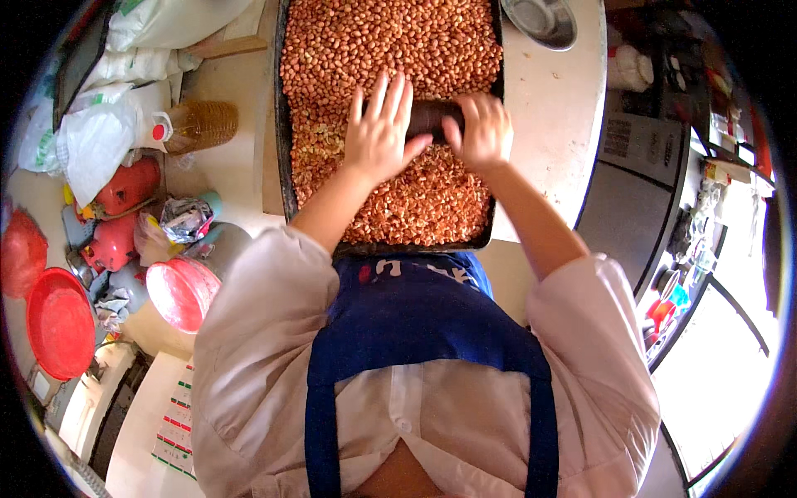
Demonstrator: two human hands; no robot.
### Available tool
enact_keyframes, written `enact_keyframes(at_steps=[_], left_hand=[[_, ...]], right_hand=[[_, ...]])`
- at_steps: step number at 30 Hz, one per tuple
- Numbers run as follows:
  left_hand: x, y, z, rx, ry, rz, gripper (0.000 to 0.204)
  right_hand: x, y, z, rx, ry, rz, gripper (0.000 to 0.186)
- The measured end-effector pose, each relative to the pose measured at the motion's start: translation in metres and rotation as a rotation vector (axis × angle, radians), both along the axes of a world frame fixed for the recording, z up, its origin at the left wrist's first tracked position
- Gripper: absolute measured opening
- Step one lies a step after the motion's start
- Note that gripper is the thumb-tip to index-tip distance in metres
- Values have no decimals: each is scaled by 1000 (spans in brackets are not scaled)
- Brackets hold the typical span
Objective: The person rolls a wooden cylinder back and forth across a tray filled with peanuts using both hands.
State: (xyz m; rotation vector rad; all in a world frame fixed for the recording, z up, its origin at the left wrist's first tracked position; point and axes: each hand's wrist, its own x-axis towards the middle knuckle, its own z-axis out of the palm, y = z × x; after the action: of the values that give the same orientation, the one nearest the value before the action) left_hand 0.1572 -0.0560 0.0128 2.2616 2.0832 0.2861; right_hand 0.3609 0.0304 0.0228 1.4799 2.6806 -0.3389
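Note:
A dark tray [415, 247] lies in front of me, filled with reddish-skinned peanuts [390, 41]. Whole nuts cover its far part, while broken peanut pieces [432, 203] fill the near part. Across the nuts lies a dark rolling pin [433, 118]. My left hand [380, 137] rests over its left end, palm down, fingers stretched forward and thumb pointing right. The right hand [484, 133] curls over the other end, thumb on the near side. Both palms hide the pin's ends.
A metal bowl [544, 21] stands on the pale table [552, 124] at far right. To the left are an oil jug [199, 127], white sacks [158, 21], a red basin [60, 324] and a pink basin [183, 292]. A dark cabinet [627, 216] stands right of the table.

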Motion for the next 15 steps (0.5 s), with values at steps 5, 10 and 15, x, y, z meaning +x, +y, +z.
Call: enact_keyframes(at_steps=[5, 10, 15], left_hand=[[13, -56, -3, 32, -64, -14, 89], [2, -20, 21, -106, -94, 14, 84], [-2, -24, 29, -173, -69, -36, 83]], right_hand=[[23, -40, 12, 167, 182, 142, 69], [-21, 103, 4, 223, 515, -19, 63], [-55, 102, -34, 151, 58, -32, 85]])
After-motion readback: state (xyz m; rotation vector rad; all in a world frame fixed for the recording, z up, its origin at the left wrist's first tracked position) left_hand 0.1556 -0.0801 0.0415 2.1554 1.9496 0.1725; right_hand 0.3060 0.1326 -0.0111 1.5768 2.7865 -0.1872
